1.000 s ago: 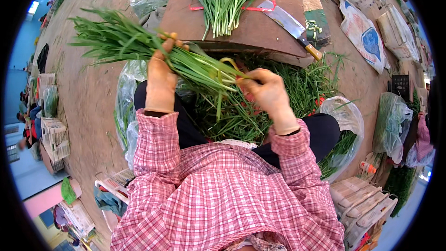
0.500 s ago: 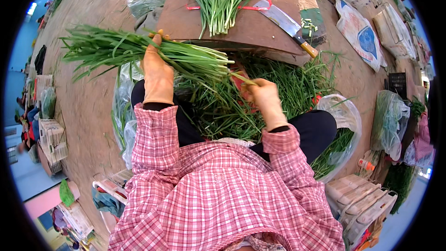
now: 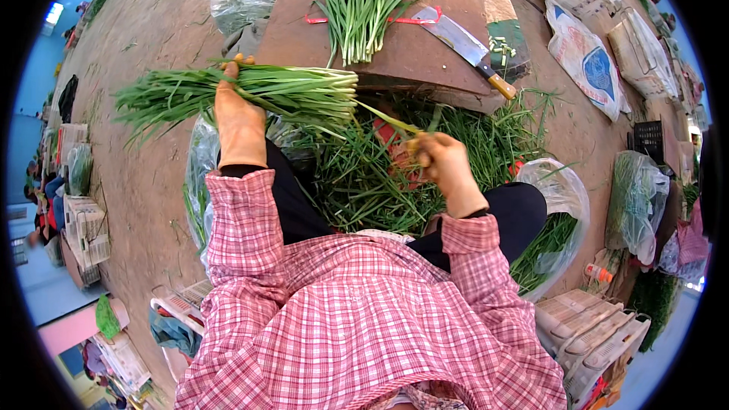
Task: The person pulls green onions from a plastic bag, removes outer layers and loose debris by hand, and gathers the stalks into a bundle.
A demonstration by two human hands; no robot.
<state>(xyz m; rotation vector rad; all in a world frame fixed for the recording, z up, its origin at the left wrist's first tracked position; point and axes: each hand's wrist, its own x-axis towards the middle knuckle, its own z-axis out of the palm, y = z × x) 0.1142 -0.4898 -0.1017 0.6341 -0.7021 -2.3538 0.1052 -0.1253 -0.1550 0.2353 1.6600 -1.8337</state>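
My left hand (image 3: 240, 121), in an orange-tan glove, is closed around a bunch of garlic chives (image 3: 304, 91), its pale cut ends pointing right. Gloved likewise, my right hand (image 3: 444, 163) pinches a yellowish chive leaf (image 3: 391, 119) that stretches toward the bunch's cut ends. Below both hands lies a heap of loose green leaves (image 3: 364, 182) between my knees. Another bunch of chives (image 3: 361, 11) rests on the brown board ahead, across a red tie strip (image 3: 414, 20). To its right is a cleaver (image 3: 463, 42) with a wooden handle.
The low board (image 3: 292, 38) stands just beyond the leaf heap. Small cut pieces (image 3: 501, 47) lie at its right corner. Plastic bags of greens flank me, one bag (image 3: 562, 197) by my right knee. White crates (image 3: 585, 326) stand at lower right, and a printed sack (image 3: 585, 61) lies farther off.
My right hand has moved right and slightly down with the yellowish leaf, away from the bunch. My left hand has shifted a little left, and the bunch now lies more level.
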